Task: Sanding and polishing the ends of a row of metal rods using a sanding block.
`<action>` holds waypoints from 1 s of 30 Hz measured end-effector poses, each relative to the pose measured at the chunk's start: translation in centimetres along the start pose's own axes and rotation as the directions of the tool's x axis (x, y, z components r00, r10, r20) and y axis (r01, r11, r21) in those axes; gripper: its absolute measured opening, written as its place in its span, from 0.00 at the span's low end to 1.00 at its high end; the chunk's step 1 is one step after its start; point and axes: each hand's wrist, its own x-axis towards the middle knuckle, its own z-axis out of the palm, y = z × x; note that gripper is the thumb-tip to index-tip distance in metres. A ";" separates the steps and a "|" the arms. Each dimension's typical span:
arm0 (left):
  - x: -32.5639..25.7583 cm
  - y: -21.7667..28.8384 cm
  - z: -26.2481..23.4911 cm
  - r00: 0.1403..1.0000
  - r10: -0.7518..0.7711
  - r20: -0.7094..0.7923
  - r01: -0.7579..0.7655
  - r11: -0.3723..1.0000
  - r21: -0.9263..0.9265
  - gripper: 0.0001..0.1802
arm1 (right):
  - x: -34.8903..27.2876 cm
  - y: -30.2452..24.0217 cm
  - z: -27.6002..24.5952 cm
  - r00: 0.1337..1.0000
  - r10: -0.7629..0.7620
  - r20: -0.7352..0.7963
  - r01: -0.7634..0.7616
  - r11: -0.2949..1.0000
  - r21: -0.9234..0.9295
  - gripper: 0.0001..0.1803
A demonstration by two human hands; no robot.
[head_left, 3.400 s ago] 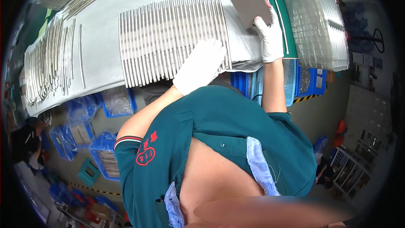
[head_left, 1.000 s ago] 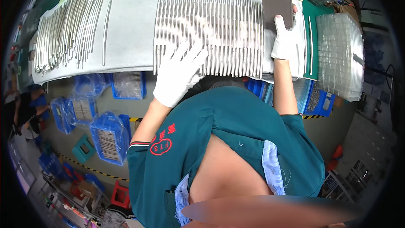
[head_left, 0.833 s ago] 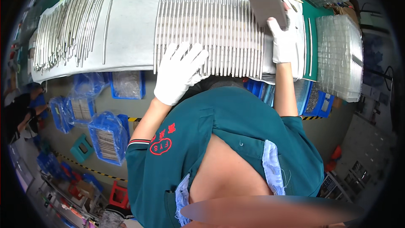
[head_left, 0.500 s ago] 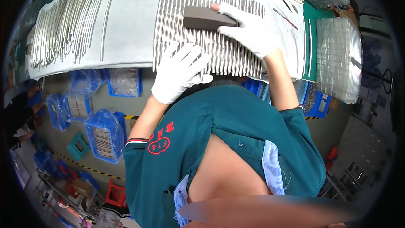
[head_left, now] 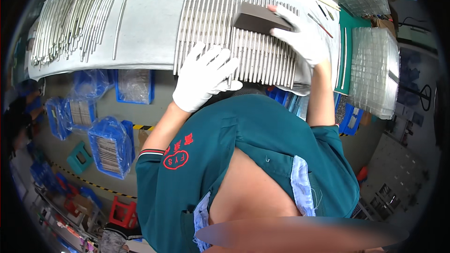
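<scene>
Thin metal rods (head_left: 206, 21) lie side by side in a dense row on the white-covered table, their near ends at its front edge. A narrow gap parts the row into two groups. My white-gloved left hand (head_left: 202, 77) rests over the near ends of the left group, fingers stretched out and spread, thumb by the rod ends at the gap. My right hand (head_left: 304, 37), also gloved, with a bare fingertip showing, grips the right end of a dark grey-brown rectangular block (head_left: 260, 18). The block lies across the right group, slightly tilted; its underside is hidden.
More rods (head_left: 70, 23) lie in a loose pile at the table's left, with a single rod (head_left: 123, 21) beside it. Slim hand tools (head_left: 321, 26) lie at the right, near stacked clear plastic trays (head_left: 372, 72). Blue crates (head_left: 110, 150) of rods stand on the floor.
My right hand has slid the block to the right along the rods, and the block now sits more slanted. My left hand stays on the near rod ends. The view has shifted slightly.
</scene>
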 end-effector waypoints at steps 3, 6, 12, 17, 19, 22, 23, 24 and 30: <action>-0.3 -0.1 0.1 1.000 -0.015 -0.001 0.015 1.000 -0.009 0.30 | -1.6 0.3 -1.1 0.999 -0.046 -0.015 0.048 0.970 0.238 0.28; 0.0 0.0 0.2 1.000 0.000 0.002 0.000 1.000 0.005 0.30 | -1.5 -1.6 0.8 0.968 -0.251 0.027 0.252 0.956 -0.152 0.28; 0.0 0.0 -0.2 1.000 -0.018 0.007 0.018 1.000 -0.004 0.30 | -0.9 -0.9 2.0 0.973 -0.227 0.037 0.224 0.972 0.068 0.26; 0.1 0.0 0.1 1.000 -0.005 0.000 0.005 1.000 0.008 0.30 | -0.6 -1.8 2.1 0.977 -0.213 0.027 0.212 0.977 0.022 0.26; 0.0 0.0 0.3 1.000 0.000 -0.009 0.000 1.000 0.014 0.30 | -0.2 -2.6 3.0 0.974 -0.225 0.026 0.226 0.972 -0.068 0.27; 0.1 0.1 0.0 1.000 -0.001 -0.003 0.001 1.000 0.014 0.29 | -0.6 -1.2 2.1 0.991 -0.126 0.049 0.122 0.990 0.077 0.28; 0.2 0.2 -0.1 1.000 -0.014 0.011 0.014 1.000 0.011 0.29 | -1.1 -0.6 1.1 0.994 -0.090 0.060 0.084 0.991 0.102 0.29; 0.1 0.1 -0.1 1.000 -0.019 0.010 0.019 1.000 0.014 0.29 | -1.8 0.0 0.1 0.996 -0.053 0.073 0.044 0.991 0.127 0.30; 0.1 0.1 -0.1 1.000 -0.017 0.010 0.017 0.999 -0.032 0.28 | -3.6 -2.2 1.6 0.990 -0.142 0.016 0.143 0.983 -0.113 0.28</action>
